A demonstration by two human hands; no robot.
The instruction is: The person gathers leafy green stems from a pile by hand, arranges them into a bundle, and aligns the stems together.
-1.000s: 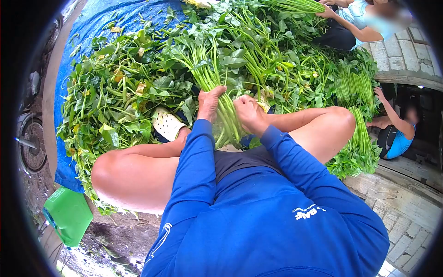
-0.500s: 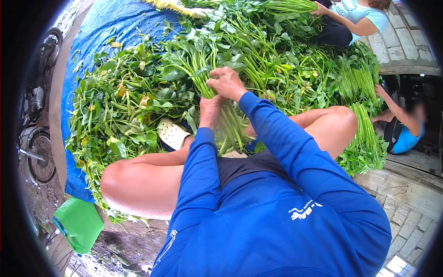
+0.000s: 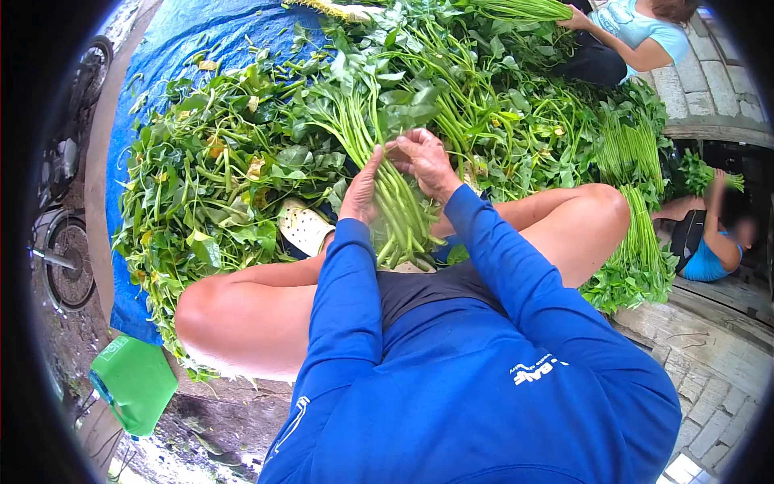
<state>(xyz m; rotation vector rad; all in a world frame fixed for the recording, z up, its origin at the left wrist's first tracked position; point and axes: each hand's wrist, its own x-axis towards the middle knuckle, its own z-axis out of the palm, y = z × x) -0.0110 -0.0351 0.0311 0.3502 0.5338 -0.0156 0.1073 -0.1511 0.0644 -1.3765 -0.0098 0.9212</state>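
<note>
A bunch of water spinach (image 3: 397, 211) lies in front of me, its cut stem ends toward my lap and its leaves pointing away. My left hand (image 3: 363, 192) is closed round the left side of the bunch, thumb on top of the stems, its other fingers hidden. My right hand (image 3: 427, 167) is over the right side of the stems, fingers bent and tips pinched close to my left thumb. What those tips hold, if anything, is too small to make out. Loose water spinach (image 3: 218, 173) is heaped around both hands.
Under the heap lies a blue tarp (image 3: 173, 60). A green plastic container (image 3: 137, 383) is at lower left, near a parked motorcycle (image 3: 71, 258). Bundled stems (image 3: 633, 234) lie at right. Two other people (image 3: 637, 36) sit nearby, each holding greens. A cream clog (image 3: 304, 227) is beside the bunch.
My right hand has moved down and right, from across the bunch to its right side. My left hand has turned, its thumb now raised. The person at right has lifted some greens.
</note>
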